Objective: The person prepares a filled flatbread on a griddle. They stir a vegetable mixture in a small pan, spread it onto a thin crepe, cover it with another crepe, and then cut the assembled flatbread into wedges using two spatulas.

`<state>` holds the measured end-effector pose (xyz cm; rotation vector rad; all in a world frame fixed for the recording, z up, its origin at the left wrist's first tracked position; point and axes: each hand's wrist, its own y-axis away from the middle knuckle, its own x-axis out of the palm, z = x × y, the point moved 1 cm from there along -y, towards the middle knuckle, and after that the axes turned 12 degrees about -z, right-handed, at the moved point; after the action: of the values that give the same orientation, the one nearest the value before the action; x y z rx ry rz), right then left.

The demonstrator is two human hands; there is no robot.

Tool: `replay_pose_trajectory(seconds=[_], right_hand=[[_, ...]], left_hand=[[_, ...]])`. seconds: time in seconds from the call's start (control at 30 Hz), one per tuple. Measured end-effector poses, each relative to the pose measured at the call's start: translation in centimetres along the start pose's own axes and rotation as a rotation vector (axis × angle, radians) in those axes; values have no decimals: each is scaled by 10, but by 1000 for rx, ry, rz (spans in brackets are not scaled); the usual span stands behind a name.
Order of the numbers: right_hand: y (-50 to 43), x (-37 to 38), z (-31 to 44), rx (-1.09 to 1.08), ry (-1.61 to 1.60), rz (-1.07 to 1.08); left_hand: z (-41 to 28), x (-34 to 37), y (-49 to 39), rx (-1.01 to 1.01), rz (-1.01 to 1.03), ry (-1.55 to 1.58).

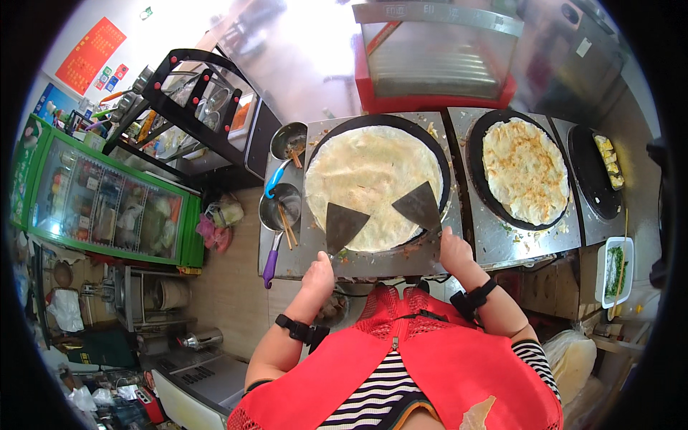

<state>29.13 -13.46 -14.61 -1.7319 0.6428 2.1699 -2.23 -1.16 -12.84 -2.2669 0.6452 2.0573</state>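
Note:
A large pale thin pancake covers most of a round black griddle. My left hand grips a wide metal spatula, its blade over the pancake's lower left edge. In my right hand is a second metal spatula, its blade over the lower right part of the pancake. Whether the blades are under or on the pancake's surface I cannot tell beyond their tops showing. A browned flatbread lies on the griddle to the right.
Two saucepans, one with a blue handle and one with a purple handle, stand left of the griddle. Farther right are a third griddle, a tray of yellow pieces and a white tub of chopped greens. A red-based glass case stands behind.

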Motion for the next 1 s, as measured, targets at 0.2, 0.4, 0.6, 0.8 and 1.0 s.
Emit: replay_pose_trajectory(seconds=[0.2, 0.4, 0.6, 0.8, 1.0], right_hand=[[-1, 2, -2, -1, -31, 6], [0, 2, -3, -10, -91, -10], [0, 3, -3, -7, -80, -5], [-1, 6, -5, -22, -63, -3], [-2, 5, -5, -28, -62, -9]], left_hand=[[-1, 0, 0, -14, 10, -19], [-1, 2, -1, -24, 15, -30], [0, 4, -2, -27, 4, -36], [-1, 2, -1, -21, 29, -48], [-3, 0, -2, -56, 41, -50]])
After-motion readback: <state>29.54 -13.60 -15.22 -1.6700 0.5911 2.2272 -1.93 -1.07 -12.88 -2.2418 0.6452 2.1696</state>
